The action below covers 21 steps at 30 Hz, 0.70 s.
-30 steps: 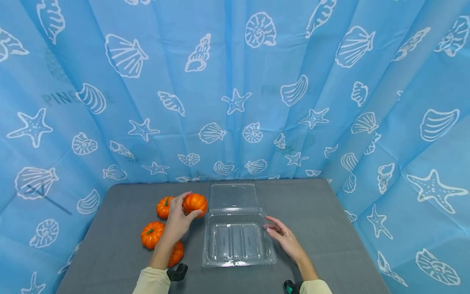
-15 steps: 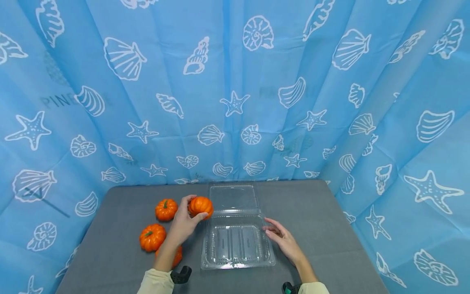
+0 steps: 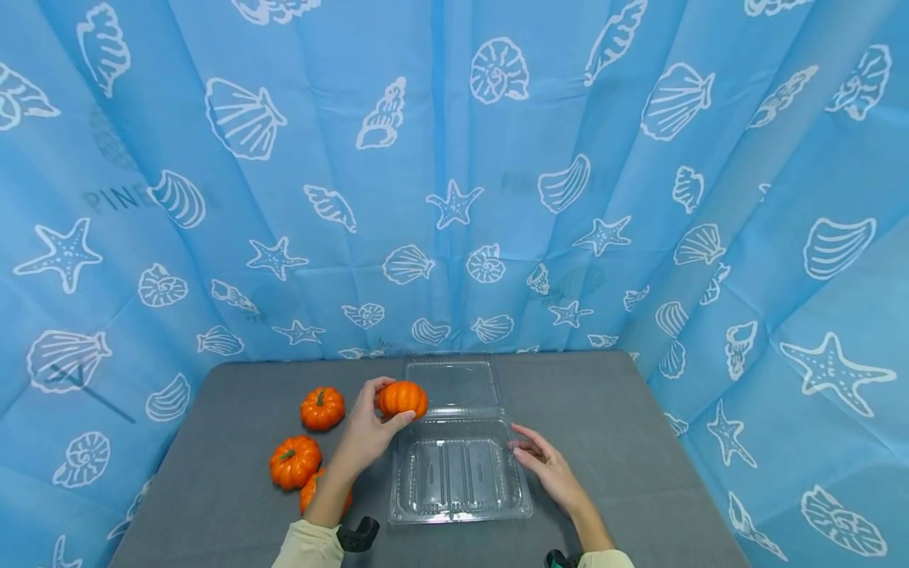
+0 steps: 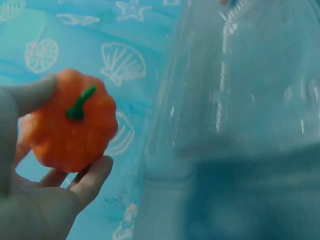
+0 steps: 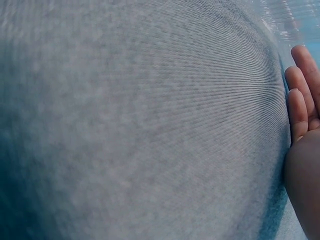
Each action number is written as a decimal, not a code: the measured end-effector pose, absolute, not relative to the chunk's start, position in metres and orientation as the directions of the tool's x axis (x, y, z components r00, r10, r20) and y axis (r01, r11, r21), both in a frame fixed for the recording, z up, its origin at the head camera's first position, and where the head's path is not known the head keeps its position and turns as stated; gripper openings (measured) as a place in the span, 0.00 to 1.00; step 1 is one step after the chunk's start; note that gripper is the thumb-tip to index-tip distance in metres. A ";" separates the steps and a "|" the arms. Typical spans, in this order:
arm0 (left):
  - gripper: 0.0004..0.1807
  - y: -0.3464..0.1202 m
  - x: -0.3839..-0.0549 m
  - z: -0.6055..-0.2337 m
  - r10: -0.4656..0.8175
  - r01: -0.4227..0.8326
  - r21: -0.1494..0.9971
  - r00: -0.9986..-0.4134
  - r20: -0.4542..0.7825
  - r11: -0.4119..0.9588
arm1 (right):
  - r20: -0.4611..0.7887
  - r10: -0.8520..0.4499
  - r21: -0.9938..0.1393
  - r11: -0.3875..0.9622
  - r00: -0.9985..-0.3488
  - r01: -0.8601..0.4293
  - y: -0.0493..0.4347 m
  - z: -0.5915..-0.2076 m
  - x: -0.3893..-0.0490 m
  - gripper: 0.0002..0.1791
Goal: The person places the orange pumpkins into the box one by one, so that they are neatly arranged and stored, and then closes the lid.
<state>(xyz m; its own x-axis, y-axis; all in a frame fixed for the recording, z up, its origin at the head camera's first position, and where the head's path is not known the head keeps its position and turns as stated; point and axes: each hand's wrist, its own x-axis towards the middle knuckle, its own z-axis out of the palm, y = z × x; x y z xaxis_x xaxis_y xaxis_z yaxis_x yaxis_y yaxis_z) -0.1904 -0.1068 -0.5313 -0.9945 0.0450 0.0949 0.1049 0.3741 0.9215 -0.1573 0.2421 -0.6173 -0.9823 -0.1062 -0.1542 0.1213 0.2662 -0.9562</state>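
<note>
My left hand (image 3: 368, 431) holds a small orange pumpkin (image 3: 403, 399) between thumb and fingers, over the left side of the clear plastic clamshell container (image 3: 460, 517). In the left wrist view the pumpkin (image 4: 75, 132) shows its green stem, with fingers curled round its side. The container lies opened out on the table, its lid (image 3: 452, 384) folded back toward the curtain. My right hand (image 3: 550, 471) is at the container's right edge, fingers loosely bent and holding nothing; whether they touch the rim I cannot tell. In the right wrist view, part of the right hand (image 5: 305, 100) shows at the edge.
Three more pumpkins sit left of the left arm: a back one (image 3: 323, 409), a middle one (image 3: 295, 462) and a front one (image 3: 312, 489) partly hidden by the forearm. A grey cloth covers the table (image 3: 604, 410). A blue shell-patterned curtain (image 3: 454, 158) hangs behind.
My left hand has carried the pumpkin to the right, from beside the container to over its left side, and the pumpkin has turned a little. The right hand has stayed nearly still.
</note>
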 end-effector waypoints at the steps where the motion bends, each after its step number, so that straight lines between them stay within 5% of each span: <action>1: 0.38 -0.105 -0.191 -0.532 0.045 0.099 0.933 -0.995 0.090 0.346 | -0.153 -0.108 -0.957 0.265 -0.982 0.119 0.242 -0.618 -0.157 0.26; 21: 0.31 -0.077 -0.185 -0.534 0.190 0.151 0.950 -0.977 0.101 0.273 | -0.142 -0.131 -0.953 0.287 -0.981 0.100 0.242 -0.616 -0.156 0.27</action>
<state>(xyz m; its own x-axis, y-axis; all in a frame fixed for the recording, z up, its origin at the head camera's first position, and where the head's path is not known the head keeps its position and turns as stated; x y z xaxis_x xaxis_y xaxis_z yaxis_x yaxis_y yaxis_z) -0.1849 -0.0774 -0.5342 -0.9766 0.1897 0.1010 0.1513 0.2732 0.9500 -0.1560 0.2421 -0.6162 -0.9812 -0.1307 -0.1420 0.0996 0.2870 -0.9527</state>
